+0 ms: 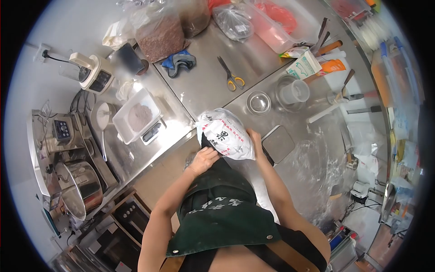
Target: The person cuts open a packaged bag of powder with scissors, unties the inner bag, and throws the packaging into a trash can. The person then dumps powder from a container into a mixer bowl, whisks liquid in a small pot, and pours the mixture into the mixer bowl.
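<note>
A white plastic bag [229, 136] with red and black printing bulges in front of my chest, above the steel table edge. Curled fingers of my left hand [206, 158] grip its lower left side, beside a dark patch at the bag's edge. On the bag's right side, my right hand [254, 139] holds it, with some fingers hidden behind the plastic. Just right of that hand lies a flat rectangular tray-like item [278, 144] with a dark edge. Beyond the bag is a small clear bowl [258, 103]. The bag's contents are hidden.
Yellow-handled scissors [230, 75] lie near a blue-grey cloth [179, 62]. A white tub of powder [122, 119] rests on a scale [152, 132] at left. A stand mixer [63, 131] and blender [94, 75] stand further left. White powder streaks the right-hand table [312, 177].
</note>
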`<control>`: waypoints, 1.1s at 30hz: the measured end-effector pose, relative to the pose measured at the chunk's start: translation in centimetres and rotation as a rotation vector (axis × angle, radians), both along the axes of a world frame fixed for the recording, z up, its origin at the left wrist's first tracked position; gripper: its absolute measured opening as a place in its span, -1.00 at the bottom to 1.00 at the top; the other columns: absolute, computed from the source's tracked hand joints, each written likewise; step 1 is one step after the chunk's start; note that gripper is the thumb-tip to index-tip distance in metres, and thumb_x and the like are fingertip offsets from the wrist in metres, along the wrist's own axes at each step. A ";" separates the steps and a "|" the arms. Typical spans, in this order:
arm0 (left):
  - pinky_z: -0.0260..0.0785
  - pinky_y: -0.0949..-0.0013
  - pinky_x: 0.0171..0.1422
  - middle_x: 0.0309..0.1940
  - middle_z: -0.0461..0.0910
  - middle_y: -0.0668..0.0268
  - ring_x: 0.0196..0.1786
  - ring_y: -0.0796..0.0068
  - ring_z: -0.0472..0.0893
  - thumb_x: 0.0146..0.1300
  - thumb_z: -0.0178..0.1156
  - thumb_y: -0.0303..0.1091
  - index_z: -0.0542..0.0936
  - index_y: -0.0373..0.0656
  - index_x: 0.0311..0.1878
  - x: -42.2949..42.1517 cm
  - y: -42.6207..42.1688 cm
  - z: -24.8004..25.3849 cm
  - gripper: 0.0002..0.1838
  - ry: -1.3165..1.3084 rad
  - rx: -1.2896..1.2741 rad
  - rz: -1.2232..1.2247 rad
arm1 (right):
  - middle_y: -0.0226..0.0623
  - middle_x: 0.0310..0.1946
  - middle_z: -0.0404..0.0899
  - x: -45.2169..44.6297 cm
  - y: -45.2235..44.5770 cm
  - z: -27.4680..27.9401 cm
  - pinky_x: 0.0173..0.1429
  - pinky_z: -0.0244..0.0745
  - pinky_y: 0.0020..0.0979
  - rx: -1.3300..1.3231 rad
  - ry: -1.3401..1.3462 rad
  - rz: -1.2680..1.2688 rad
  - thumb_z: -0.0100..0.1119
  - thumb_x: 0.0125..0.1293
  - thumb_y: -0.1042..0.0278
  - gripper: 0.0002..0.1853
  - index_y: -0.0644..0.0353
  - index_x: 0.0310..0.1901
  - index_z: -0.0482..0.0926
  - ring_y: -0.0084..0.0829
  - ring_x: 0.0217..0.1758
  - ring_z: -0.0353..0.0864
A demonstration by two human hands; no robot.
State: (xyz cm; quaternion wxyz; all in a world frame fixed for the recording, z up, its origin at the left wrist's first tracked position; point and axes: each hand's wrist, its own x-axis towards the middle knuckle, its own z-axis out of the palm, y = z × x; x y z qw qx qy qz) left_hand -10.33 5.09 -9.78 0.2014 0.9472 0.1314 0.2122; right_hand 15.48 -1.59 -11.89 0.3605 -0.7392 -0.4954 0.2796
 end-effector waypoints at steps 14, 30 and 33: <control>0.37 0.49 -0.12 -0.24 0.57 0.41 -0.26 0.64 0.50 0.38 0.18 -0.34 0.57 -0.23 -0.16 3.5 9.2 3.7 -0.86 -0.415 -1.226 0.604 | -0.35 -0.60 0.51 2.8 6.0 0.9 -0.38 0.30 -0.45 -0.187 0.418 0.020 0.23 0.28 0.26 -0.76 0.31 -0.34 0.63 -0.62 -0.48 0.39; 0.43 0.42 -0.32 -0.55 0.60 0.32 -0.48 0.56 0.55 0.25 0.26 -0.35 0.60 -0.31 -0.28 5.8 13.2 6.6 -0.82 -0.202 -0.841 0.469 | -0.07 -0.44 0.67 4.0 5.2 -3.6 -0.23 0.50 -0.32 -0.166 0.165 -0.169 0.33 0.12 0.20 -0.73 0.29 -0.31 0.67 -0.36 -0.35 0.67; 0.46 0.39 -0.34 -0.55 0.64 0.20 -0.51 0.47 0.60 0.13 0.32 -0.41 0.63 -0.31 -0.24 6.7 13.1 9.7 -0.82 -0.025 -0.704 0.549 | -0.08 -0.39 0.68 2.2 4.1 6.5 -0.18 0.51 -0.32 -0.218 0.082 -0.202 0.32 0.20 0.16 -0.68 0.33 -0.29 0.66 -0.36 -0.30 0.67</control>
